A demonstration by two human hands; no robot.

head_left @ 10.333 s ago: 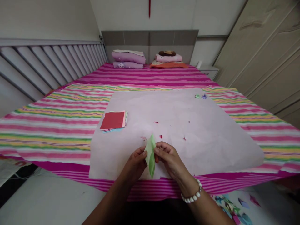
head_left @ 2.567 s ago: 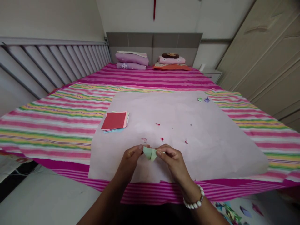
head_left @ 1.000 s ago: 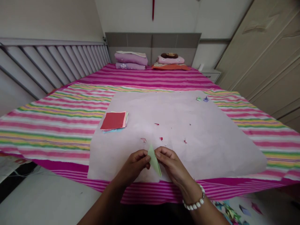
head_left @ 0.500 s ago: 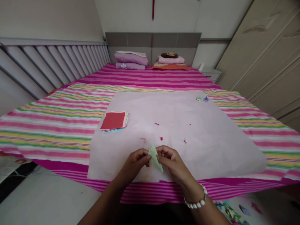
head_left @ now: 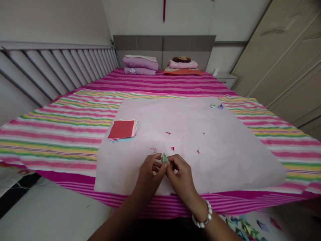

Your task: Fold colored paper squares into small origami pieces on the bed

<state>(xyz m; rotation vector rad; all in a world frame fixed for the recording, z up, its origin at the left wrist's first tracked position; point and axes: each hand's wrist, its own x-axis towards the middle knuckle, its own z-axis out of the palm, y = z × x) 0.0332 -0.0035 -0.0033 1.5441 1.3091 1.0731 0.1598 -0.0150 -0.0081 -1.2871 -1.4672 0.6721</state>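
Observation:
A small piece of folded light-green paper [head_left: 165,158] stands pinched between my hands, just above the near part of the big pale sheet [head_left: 225,160]. My left hand [head_left: 150,172] presses its thumb against the paper's lower part, its index finger raised a little apart. From the right side, my right hand [head_left: 181,174] grips the paper between thumb and curled fingers; a white bead bracelet circles that wrist. The fingers cover much of the paper's lower half. Just beyond my hands lie small red figures drawn or stuck on the sheet [head_left: 173,149].
A stack of square coloured papers, red on top [head_left: 122,129], lies to the left. Folded green [head_left: 212,106] and purple [head_left: 220,106] paper pieces sit at the far right. More folded papers [head_left: 247,229] lie on the floor at lower right. Folded bedding [head_left: 140,63] rests by the headboard.
The green paper has been turned or folded and shows smaller between the fingers. My hands have come closer together, and my left index finger has lifted off the paper.

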